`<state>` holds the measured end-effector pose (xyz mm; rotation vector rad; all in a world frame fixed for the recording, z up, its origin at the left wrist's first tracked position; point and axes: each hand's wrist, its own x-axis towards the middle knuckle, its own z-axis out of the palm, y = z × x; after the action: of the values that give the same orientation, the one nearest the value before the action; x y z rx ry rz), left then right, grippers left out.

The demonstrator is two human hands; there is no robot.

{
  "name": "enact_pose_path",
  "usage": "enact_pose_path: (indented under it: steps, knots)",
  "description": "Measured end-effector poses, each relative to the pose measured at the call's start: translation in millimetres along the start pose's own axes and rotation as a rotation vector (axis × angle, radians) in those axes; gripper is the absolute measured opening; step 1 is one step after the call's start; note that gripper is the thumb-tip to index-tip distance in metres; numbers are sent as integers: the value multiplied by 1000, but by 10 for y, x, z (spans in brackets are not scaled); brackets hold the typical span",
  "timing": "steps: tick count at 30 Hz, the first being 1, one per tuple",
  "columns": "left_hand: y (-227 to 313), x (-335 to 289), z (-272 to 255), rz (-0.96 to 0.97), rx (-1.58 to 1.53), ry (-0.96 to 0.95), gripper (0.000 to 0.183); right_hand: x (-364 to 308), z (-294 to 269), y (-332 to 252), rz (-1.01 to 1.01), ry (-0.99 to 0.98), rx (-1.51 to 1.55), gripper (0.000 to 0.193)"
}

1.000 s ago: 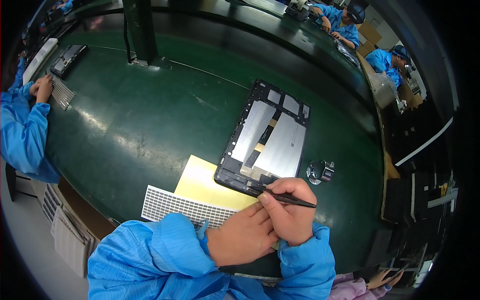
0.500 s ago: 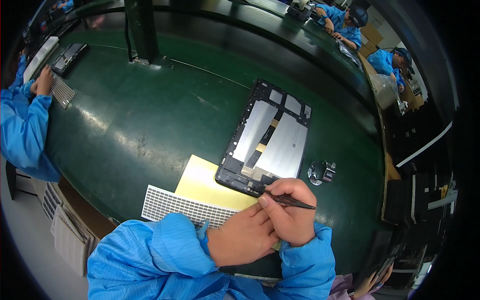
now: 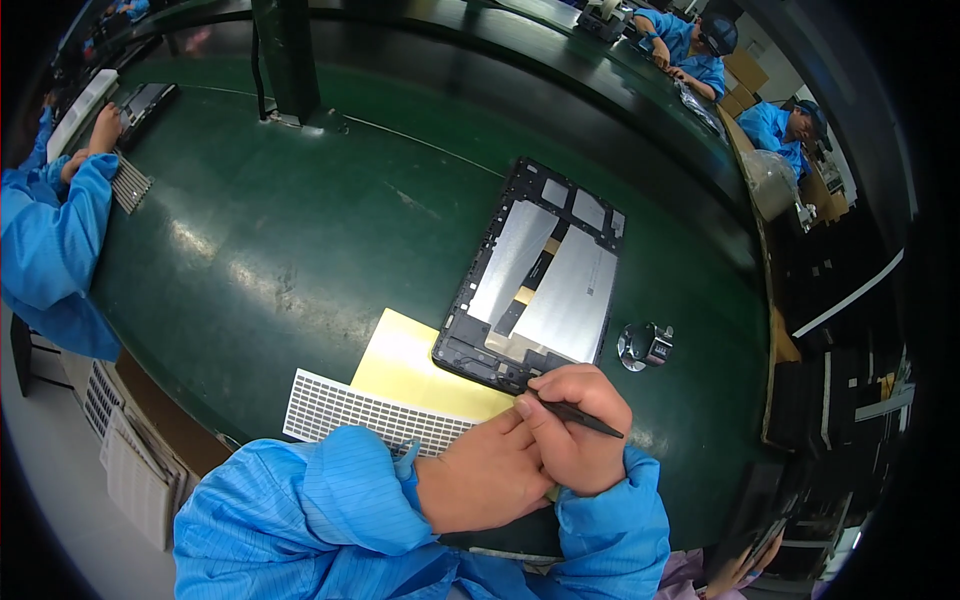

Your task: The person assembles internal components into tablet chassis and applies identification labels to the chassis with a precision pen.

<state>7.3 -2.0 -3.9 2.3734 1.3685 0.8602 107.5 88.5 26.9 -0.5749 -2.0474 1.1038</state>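
My right hand [image 3: 583, 430] is closed on a pair of dark tweezers [image 3: 580, 417], whose back end points down to the right. Its fingers are at the near edge of an opened tablet [image 3: 555, 275], which lies tilted on the table with silver plates and a dark ribbon cable with tan tape showing. My left hand [image 3: 480, 478] rests flat beside it, fingers stretched out and partly covered by the right hand. Beneath and beside the left hand lie a white sheet of small grey stickers [image 3: 370, 412] and a yellow sheet [image 3: 410, 350]. The tweezers' tips are hidden.
A chrome hand counter [image 3: 646, 346] stands right of the tablet on the green table [image 3: 300, 230]. A dark post [image 3: 285, 60] rises at the back. At left, a co-worker's hands [image 3: 105, 130] are near another device [image 3: 150, 105] and several thin strips [image 3: 130, 185]. Others work at the far right.
The tweezers' back end has swung lower as my right hand turned slightly. My left hand has hardly moved. The left co-worker's hand has moved up toward the device there.
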Motion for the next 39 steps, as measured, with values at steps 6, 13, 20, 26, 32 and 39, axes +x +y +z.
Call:
enact_pose_path:
  steps: [6, 13, 20, 26, 32, 39]
  knots:
    - [-12, 5, -22, 17, -8, 16, 44, -24, 16, -6, 62, 46, 48, 18]
    - [-11, -2, -44, 25, 35, -23, 47, -31, 14, -4, 285, 80, 276, 18]
    - [-6, -6, -13, 17, 39, -21, 46, -5, -14, -33, 217, 45, 224, 18]
    - [6, -10, -4, 0, 63, 7, 46, 15, -65, 5, 123, -40, 110, 17]
    - [3, -4, -16, 2, 57, -15, 45, 24, -59, -4, 104, -34, 81, 17]
    - [-6, 5, -28, 10, 39, 22, 45, 29, -46, 6, 59, -29, 54, 17]
